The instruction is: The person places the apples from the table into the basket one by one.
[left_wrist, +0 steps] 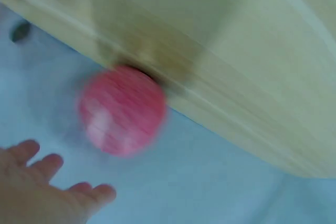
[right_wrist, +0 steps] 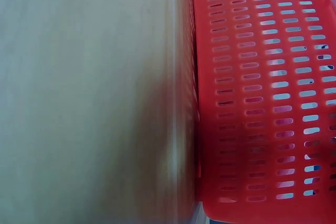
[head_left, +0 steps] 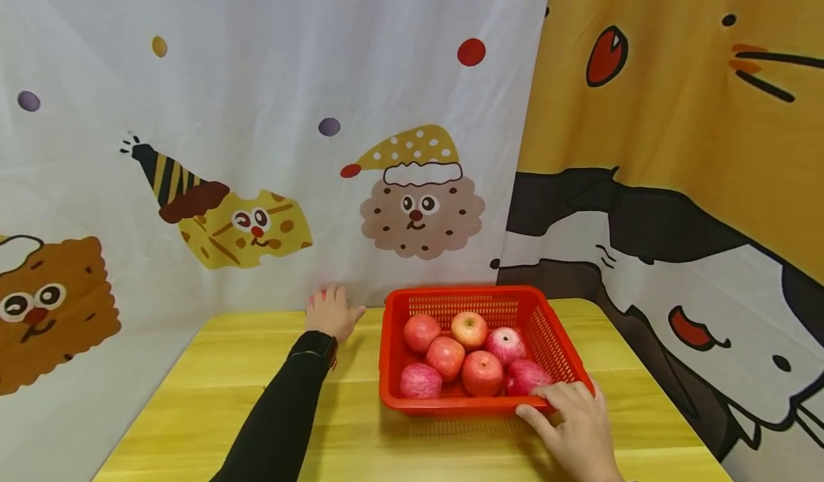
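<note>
At the back edge of the table, my left hand (head_left: 330, 315) reaches over a red apple (left_wrist: 123, 111), which it mostly hides in the head view. The left wrist view, blurred, shows the left hand (left_wrist: 47, 192) with fingers spread and a gap between them and the apple. My right hand (head_left: 573, 421) holds the near right corner of a red plastic basket (head_left: 463, 409), thumb outside and fingers over the rim. Several red apples (head_left: 483, 373) lie inside the basket. The right wrist view shows the basket's slotted wall (right_wrist: 252, 103), but not the right hand's fingers.
The yellow wood-grain table (head_left: 219, 375) carries the basket right of centre. A white curtain (head_left: 270, 110) printed with cartoon biscuits hangs right behind the table's back edge. On the right hangs a cartoon-cat curtain (head_left: 644, 131).
</note>
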Demonstrator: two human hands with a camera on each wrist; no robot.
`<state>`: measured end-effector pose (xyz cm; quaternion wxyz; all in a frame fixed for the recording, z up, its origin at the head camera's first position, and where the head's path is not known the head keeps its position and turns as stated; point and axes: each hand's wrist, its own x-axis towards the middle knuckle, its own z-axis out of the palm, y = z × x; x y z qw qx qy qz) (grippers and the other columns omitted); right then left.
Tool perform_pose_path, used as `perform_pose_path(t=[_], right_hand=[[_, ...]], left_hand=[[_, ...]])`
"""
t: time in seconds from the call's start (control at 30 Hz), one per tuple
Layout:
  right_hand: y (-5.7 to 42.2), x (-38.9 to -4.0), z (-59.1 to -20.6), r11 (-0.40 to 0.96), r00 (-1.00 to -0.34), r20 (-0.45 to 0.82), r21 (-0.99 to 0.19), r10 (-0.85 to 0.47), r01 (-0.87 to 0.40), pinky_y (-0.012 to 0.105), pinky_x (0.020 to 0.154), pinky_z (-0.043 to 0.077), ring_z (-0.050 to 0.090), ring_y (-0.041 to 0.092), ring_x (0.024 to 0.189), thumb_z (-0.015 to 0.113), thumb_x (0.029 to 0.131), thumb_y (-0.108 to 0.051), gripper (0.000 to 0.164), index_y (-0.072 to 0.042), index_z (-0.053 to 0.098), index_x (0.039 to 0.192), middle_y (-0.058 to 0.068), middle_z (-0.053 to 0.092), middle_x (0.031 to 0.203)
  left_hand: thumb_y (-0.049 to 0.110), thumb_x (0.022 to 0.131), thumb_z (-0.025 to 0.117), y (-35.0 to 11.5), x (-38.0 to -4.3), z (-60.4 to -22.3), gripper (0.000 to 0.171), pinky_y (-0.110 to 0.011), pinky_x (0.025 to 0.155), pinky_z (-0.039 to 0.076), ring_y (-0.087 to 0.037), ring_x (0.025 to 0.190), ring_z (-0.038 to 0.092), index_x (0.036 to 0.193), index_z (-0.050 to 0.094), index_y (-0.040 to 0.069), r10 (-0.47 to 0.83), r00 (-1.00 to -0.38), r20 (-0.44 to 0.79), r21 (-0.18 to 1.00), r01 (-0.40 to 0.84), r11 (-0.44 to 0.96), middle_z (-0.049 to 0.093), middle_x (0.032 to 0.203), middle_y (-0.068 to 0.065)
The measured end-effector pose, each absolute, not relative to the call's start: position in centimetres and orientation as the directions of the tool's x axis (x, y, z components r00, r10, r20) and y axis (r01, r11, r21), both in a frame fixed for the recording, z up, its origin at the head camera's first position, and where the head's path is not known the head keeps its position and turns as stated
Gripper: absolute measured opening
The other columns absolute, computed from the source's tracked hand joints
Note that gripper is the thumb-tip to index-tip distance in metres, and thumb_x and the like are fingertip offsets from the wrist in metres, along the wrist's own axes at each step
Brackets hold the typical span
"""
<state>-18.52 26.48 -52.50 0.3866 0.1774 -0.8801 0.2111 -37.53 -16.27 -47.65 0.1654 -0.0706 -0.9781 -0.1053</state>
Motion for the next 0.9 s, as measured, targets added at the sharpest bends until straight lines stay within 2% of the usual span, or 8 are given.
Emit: perform_pose_path(t=[0.17, 0.27, 0.4, 0.53, 0.6, 0.77, 0.9], right_hand=[[26.3, -18.7, -52.7, 0.854, -0.641, 0.753, -0.228, -0.149, -0.467, 0.053, 0.081, 0.031, 0.051, 0.017, 0.079, 0.084, 0.069, -0.047, 0.033, -0.022, 0.073, 0.086, -0.008, 0.068, 0.084], [26.3, -18.7, -52.7, 0.861, -0.648, 0.750, -0.235, -0.135, -0.452, 0.053, 0.081, 0.031, 0.050, 0.017, 0.078, 0.085, 0.068, -0.049, 0.033, -0.024, 0.072, 0.085, -0.008, 0.068, 0.083], [26.4, -18.7, -52.6, 0.867, -0.651, 0.749, -0.238, -0.124, -0.438, 0.052, 0.080, 0.031, 0.049, 0.016, 0.078, 0.085, 0.068, -0.050, 0.032, -0.024, 0.072, 0.084, -0.009, 0.068, 0.082], [26.3, -18.7, -52.5, 0.862, -0.641, 0.757, -0.232, -0.130, -0.450, 0.052, 0.080, 0.031, 0.050, 0.016, 0.079, 0.085, 0.068, -0.048, 0.032, -0.023, 0.072, 0.084, -0.008, 0.068, 0.083], [26.3, -18.6, -52.5, 0.861, -0.639, 0.758, -0.231, -0.133, -0.453, 0.052, 0.079, 0.031, 0.050, 0.016, 0.079, 0.085, 0.069, -0.048, 0.032, -0.023, 0.072, 0.085, -0.008, 0.068, 0.083], [26.2, -18.5, -52.6, 0.860, -0.638, 0.758, -0.229, -0.136, -0.455, 0.049, 0.076, 0.031, 0.049, 0.015, 0.079, 0.084, 0.069, -0.049, 0.032, -0.025, 0.072, 0.085, -0.009, 0.068, 0.083], [26.5, -18.6, -52.5, 0.842, -0.620, 0.771, -0.230, -0.148, -0.488, 0.051, 0.079, 0.031, 0.049, 0.017, 0.079, 0.085, 0.069, -0.045, 0.032, -0.022, 0.072, 0.086, -0.008, 0.068, 0.083]], left_hand=[[0.050, 0.089, 0.067, -19.7, -38.5, -48.7, 0.081, -0.073, 0.100, 0.027, -0.052, 0.130, 0.022, 0.145, 0.040, -0.002, 0.066, -0.974, 0.216, 0.151, 0.100, 0.983, 0.034, 0.148, -0.023], [0.047, 0.087, 0.070, -20.1, -38.5, -48.7, 0.084, -0.073, 0.096, 0.031, -0.054, 0.128, 0.025, 0.148, 0.036, 0.000, 0.073, -0.983, 0.169, 0.152, 0.099, 0.983, 0.033, 0.148, -0.024], [0.044, 0.083, 0.075, -19.6, -38.1, -48.3, 0.085, -0.071, 0.087, 0.041, -0.057, 0.116, 0.037, 0.147, 0.038, 0.003, 0.053, -0.985, 0.164, 0.208, 0.087, 0.974, 0.035, 0.143, -0.027], [0.044, 0.082, 0.076, -19.9, -37.8, -48.5, 0.079, -0.065, 0.077, 0.049, -0.056, 0.100, 0.047, 0.142, 0.045, 0.004, 0.025, -0.981, 0.192, 0.196, 0.064, 0.979, 0.036, 0.132, -0.031], [0.044, 0.083, 0.075, -20.4, -37.9, -49.0, 0.075, -0.064, 0.078, 0.049, -0.055, 0.098, 0.048, 0.140, 0.047, 0.004, 0.021, -0.982, 0.185, 0.185, 0.056, 0.981, 0.035, 0.133, -0.032], [0.041, 0.083, 0.075, -21.5, -37.3, -50.1, 0.067, -0.064, 0.082, 0.046, -0.057, 0.098, 0.047, 0.132, 0.053, 0.001, 0.002, -0.996, 0.094, 0.225, 0.023, 0.974, 0.044, 0.129, -0.031], [0.034, 0.077, 0.081, -21.7, -36.6, -50.8, 0.065, -0.062, 0.072, 0.050, -0.054, 0.090, 0.049, 0.128, 0.056, 0.001, -0.004, -0.993, 0.122, 0.259, 0.028, 0.966, 0.051, 0.117, -0.029]])
